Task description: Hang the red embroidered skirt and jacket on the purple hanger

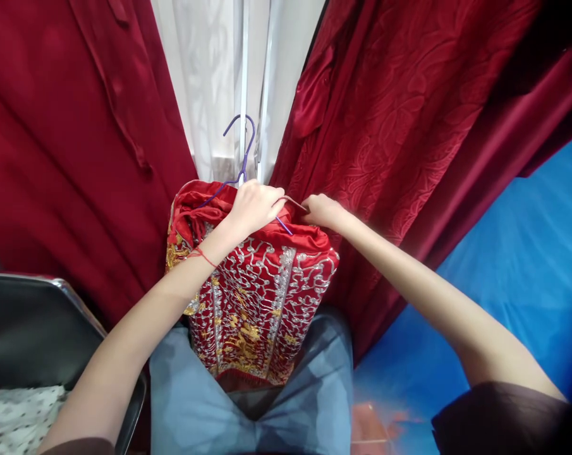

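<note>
A red garment [248, 303] with silver and gold embroidery hangs in front of my legs, its gathered red waist edge at the top. A purple wire hanger [252, 136] sits at that edge, its hook upward and its lower end showing past my fingers. My left hand [257, 205] is closed over the hanger's middle and pinches a thin reddish cord [292, 202]. Further right, my right hand [321, 210] is closed on the cord's other visible part, which runs taut between both hands. Red ties [198, 218] lie bunched at the garment's left. My fingertips are partly hidden.
Red drapes [100, 145] flank a white sheer curtain [200, 82] with white vertical poles [263, 95] ahead. At lower left stands a black chair [24, 328] with dotted white cloth [23, 417] on it. Blue sheeting [504, 272] spreads at right, beside tiled floor [368, 423].
</note>
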The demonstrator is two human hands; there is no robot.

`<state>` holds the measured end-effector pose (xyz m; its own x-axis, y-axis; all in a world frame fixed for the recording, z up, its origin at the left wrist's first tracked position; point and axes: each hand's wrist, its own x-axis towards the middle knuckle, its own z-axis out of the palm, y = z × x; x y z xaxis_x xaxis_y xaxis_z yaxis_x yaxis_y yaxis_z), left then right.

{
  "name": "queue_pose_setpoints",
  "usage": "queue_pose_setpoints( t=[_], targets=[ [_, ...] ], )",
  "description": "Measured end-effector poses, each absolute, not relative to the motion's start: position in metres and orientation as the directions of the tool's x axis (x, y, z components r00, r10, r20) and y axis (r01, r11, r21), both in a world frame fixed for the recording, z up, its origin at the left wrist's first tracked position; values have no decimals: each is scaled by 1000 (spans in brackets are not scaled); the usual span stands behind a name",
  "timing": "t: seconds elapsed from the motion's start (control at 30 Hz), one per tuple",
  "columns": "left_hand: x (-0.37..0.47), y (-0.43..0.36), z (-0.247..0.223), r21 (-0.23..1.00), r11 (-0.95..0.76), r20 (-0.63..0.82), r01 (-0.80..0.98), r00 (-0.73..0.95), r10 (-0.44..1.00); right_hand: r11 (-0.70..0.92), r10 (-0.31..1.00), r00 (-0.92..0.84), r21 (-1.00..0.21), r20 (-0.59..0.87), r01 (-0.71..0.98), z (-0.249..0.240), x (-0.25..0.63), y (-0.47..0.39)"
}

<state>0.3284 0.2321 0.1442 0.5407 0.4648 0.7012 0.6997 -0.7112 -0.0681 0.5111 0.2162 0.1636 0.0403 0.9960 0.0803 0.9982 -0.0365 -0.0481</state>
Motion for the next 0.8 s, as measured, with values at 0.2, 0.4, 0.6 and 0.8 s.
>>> queue_pose_setpoints(
  t=[0.2, 0.4, 0.6, 0.8],
  targets=[
    [325, 240, 140, -86, -747, 747, 659, 539, 390, 11, 964, 21, -117, 265, 993, 153, 554, 181],
    [319, 265, 127, -246, -787, 703, 565, 663, 257, 142, 487, 215, -320, 846, 937, 114, 578, 111],
    [329, 273, 122, -251, -736, 688, 629, 651, 321, -70, 631, 193, -193, 751, 979, 85, 533, 69],
    [344, 281, 119, -210, -685, 687, 698, 604, 404, -32, 887, 53, -55, 459, 998, 66, 453, 99]
  ],
)
